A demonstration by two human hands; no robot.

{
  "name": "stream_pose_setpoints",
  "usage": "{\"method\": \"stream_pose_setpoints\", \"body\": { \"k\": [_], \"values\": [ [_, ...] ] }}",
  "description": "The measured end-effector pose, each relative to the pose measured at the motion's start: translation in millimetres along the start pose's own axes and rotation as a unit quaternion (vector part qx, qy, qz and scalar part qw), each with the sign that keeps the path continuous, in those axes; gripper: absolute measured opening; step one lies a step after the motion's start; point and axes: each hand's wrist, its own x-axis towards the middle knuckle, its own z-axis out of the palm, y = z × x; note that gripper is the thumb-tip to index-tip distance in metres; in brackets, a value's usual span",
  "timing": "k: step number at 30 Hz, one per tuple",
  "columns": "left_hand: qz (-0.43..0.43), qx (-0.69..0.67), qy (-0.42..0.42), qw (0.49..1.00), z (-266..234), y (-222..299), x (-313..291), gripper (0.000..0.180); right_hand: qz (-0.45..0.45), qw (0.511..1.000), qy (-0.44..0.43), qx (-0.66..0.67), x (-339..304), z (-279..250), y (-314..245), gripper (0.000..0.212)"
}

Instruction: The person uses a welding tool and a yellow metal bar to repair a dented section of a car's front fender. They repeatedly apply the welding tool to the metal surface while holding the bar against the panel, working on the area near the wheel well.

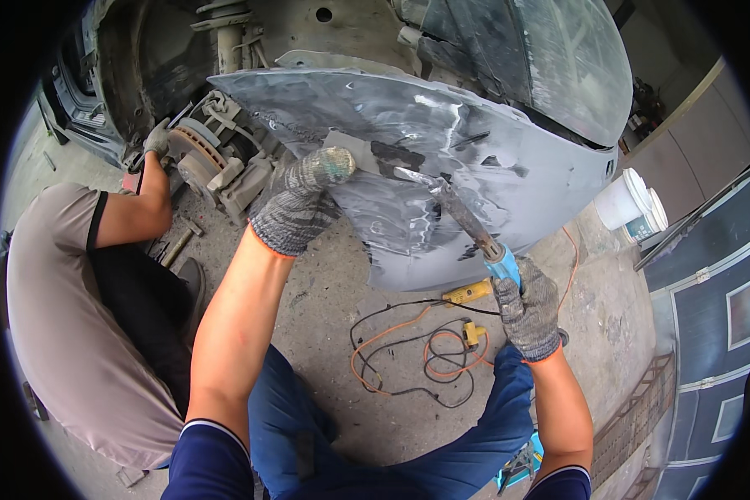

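Observation:
A grey car bumper, with dark scuffs and pale jagged cracks, fills the middle below a cloudy headlight. My left hand, in a grey knit glove, is closed at the bumper's wheel-arch edge. Its stained fingertip lies over the front face, beside a flat grey patch; the other fingers are partly hidden. In my gloved right hand is a soldering iron with a blue handle and a worn metal shaft. Its flat tip points up-left, at or just above the cracked area; contact cannot be told.
On the left a co-worker crouches, one gloved hand near the brake disc. Orange and black cables loop on the concrete floor, near a yellow tool. White buckets stand at right, by a blue-grey door.

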Motion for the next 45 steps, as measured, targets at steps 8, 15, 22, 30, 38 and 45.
{"method": "stream_pose_setpoints", "body": {
  "k": [8,15,22,30,38,45],
  "values": [
    [0.011,-0.030,0.013,0.999,-1.1,-0.3,-0.9,0.042,0.017,1.000,0.008,0.016,0.2,2.3,3.8,0.028],
    [0.010,0.004,0.010,1.000,-3.2,0.9,0.8,0.052,0.095,0.990,-0.040,0.095,-20.8,-6.5,11.0,0.031],
    [0.008,-0.006,-0.033,0.999,3.4,3.7,4.4,0.064,0.120,0.968,-0.066,0.210,-50.6,-2.5,-2.7,0.030],
    [0.026,0.043,-0.090,0.995,7.2,12.4,6.4,0.051,-0.033,0.994,0.027,0.103,-40.0,11.5,-28.4,0.030],
    [0.026,0.028,-0.044,0.998,17.6,8.3,4.0,0.060,-0.053,0.997,0.040,0.039,-41.2,38.0,-28.2,0.034],
    [0.043,0.036,-0.030,0.998,11.0,6.3,4.5,0.070,-0.026,0.998,0.055,0.019,-38.5,47.9,-36.2,0.035]
  ]
}}
